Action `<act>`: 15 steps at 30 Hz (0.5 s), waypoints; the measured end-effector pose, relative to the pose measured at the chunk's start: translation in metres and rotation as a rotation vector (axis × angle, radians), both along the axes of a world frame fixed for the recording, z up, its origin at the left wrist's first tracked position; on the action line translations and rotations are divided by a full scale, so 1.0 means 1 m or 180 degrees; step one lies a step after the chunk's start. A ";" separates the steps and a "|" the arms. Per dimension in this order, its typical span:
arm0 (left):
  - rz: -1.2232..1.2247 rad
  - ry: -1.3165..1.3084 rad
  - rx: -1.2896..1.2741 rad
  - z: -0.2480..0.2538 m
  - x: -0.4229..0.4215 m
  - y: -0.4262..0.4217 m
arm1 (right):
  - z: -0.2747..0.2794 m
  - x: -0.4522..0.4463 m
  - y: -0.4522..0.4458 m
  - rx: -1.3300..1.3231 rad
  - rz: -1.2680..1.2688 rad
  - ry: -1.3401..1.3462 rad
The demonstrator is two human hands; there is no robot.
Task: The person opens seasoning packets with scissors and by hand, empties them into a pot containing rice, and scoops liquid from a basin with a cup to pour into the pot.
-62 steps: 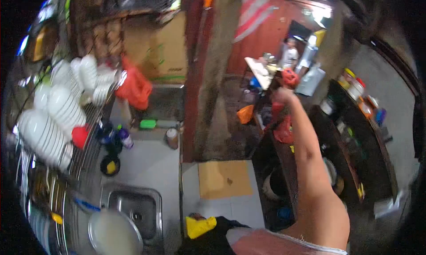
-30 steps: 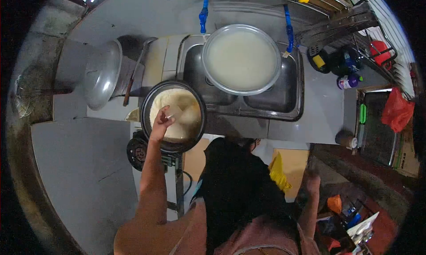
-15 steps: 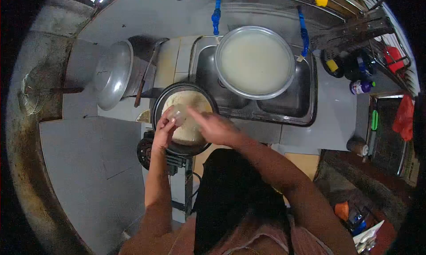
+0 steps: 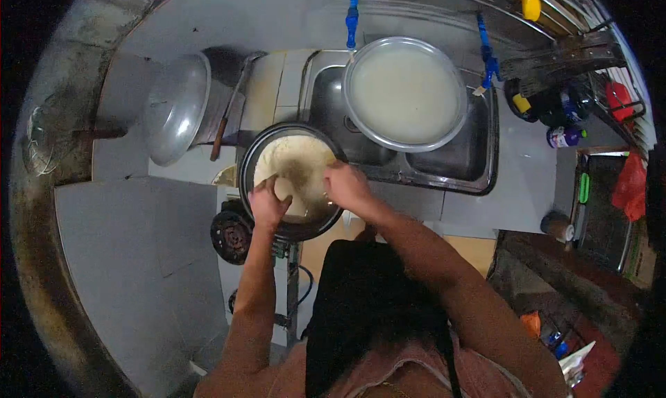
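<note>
Double sink (image 4: 451, 166): under a wide basin (image 4: 406, 93) of cloudy liquid.
Dark pot (image 4: 305, 231): beside the sink; probably heavy, best gripped at opposite rims.
Left hand (image 4: 268, 205): closed around the small cup.
Right hand (image 4: 348, 187): fingers curled at the pot's rim; grip unclear.
Small cup (image 4: 283, 188): over the pale contents (image 4: 295, 148); likely light, slippery when wet; hold by sides.

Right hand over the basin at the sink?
No, the right hand is over the dark pot, well apart from the basin.
</note>
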State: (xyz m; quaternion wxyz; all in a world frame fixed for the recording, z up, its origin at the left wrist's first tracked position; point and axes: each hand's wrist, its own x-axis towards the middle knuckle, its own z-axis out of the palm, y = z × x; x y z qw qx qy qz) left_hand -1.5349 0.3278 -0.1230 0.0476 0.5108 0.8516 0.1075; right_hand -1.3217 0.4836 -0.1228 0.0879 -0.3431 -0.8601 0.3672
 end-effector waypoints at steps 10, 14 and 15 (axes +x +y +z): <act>-0.0455 -0.1077 0.0605 0.068 0.059 0.079 | -0.052 0.233 -0.007 -0.0497 -0.1363 -0.0341; -0.1853 -0.1265 0.1191 0.138 0.149 0.165 | -0.014 0.356 -0.034 -0.0542 -0.2490 -0.0939; -0.2124 -0.1228 0.1206 0.161 0.179 0.183 | -0.002 0.380 -0.052 -0.0414 -0.2855 -0.0711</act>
